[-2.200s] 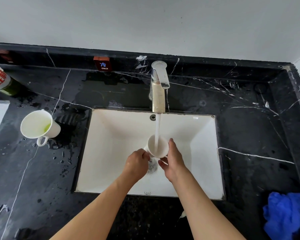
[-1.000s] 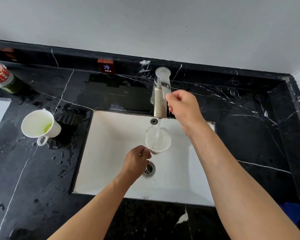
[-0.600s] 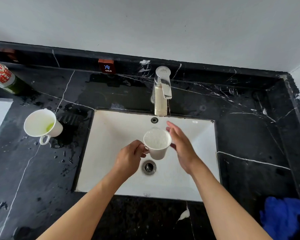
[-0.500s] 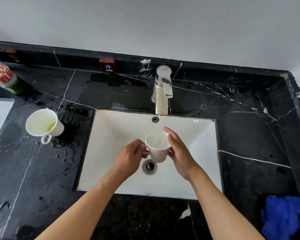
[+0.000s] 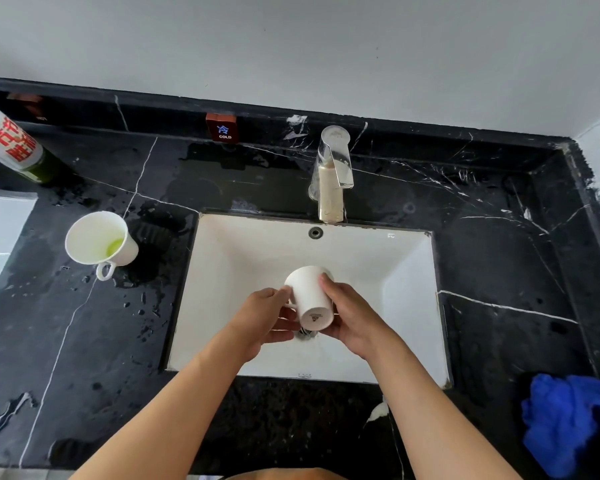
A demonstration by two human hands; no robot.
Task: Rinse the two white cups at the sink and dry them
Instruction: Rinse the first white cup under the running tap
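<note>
One white cup (image 5: 310, 299) is tipped over above the white sink (image 5: 409, 271), its mouth turned away from me and its base facing the camera. My left hand (image 5: 264, 317) grips it at the handle side. My right hand (image 5: 352, 315) wraps round its right wall. The drain below is mostly hidden by the cup and hands. A second white cup (image 5: 99, 242) stands upright on the wet black counter (image 5: 499, 258) left of the sink, with a little green liquid in its bottom. The tap (image 5: 331, 174) runs no water.
A crumpled blue cloth (image 5: 568, 420) lies on the counter at the lower right. A bottle with red lettering (image 5: 11, 143) stands at the far left rear. A small COLD label (image 5: 222, 129) sits on the back ledge. Water drops spot the counter's left side.
My right hand went to the tap and the water stopped. That hand came back to the cup, and both hands tipped the cup from upright to mouth-away over the sink.
</note>
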